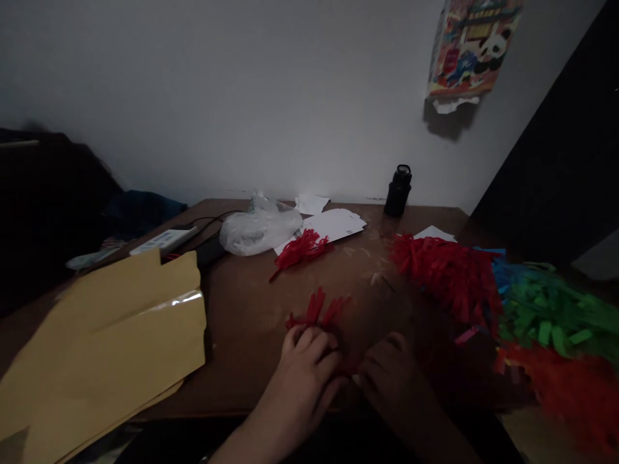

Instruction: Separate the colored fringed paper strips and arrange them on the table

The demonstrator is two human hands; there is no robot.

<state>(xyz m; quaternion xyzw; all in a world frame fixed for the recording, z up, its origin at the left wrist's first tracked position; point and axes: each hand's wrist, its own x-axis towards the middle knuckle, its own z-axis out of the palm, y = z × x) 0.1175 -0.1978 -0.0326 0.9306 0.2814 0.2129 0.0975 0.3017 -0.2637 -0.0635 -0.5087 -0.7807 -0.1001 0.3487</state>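
Note:
My left hand (309, 361) rests near the front edge of the brown table, its fingers closed over the base of a red fringed paper tassel (316, 310). Loose strips of it spread out beyond my knuckles. Close beside, my right hand (394, 370) is in shadow with its fingers curled in. A small pale bit shows at its fingertips, but what it grips is hidden. Farther back lies another red tassel (300, 250), partly on white card sheets (336, 224).
Yellow padded envelopes (120, 335) cover the left side. Behind them are a power strip (164, 240) and a clear plastic bag (261, 225). A black bottle (398, 191) stands near the wall. Red (449, 270), green (556, 309) and orange-red fringe (565, 386) piles fill the right.

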